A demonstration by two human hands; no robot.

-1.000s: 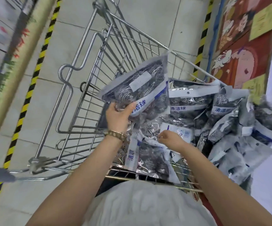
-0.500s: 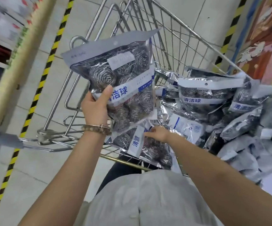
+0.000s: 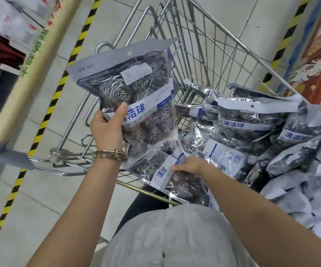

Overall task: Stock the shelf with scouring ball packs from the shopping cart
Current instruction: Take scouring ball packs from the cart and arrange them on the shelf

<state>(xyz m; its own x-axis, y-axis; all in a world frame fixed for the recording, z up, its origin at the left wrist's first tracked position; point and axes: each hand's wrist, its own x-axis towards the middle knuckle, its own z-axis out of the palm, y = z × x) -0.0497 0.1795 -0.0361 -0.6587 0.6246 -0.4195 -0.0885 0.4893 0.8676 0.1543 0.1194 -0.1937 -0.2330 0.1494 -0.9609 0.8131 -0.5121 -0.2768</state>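
Overhead, the head camera looks down into a wire shopping cart (image 3: 204,54). The left hand (image 3: 107,130), a beaded bracelet (image 3: 109,154) at its wrist, grips a scouring ball pack (image 3: 136,83) by its lower left edge, thumb pressed on the blue-lettered label, and holds it upright above the cart's near corner, at about eleven o'clock in the view. The right hand (image 3: 188,166) lies on a second pack (image 3: 186,187) resting against the cart's near rim at six o'clock, thumb across its white label. Its fingers are hidden, so the grasp cannot be told. More packs (image 3: 252,122) are heaped in the cart toward three o'clock. Yellow-black floor tape (image 3: 59,85) runs at nine o'clock.
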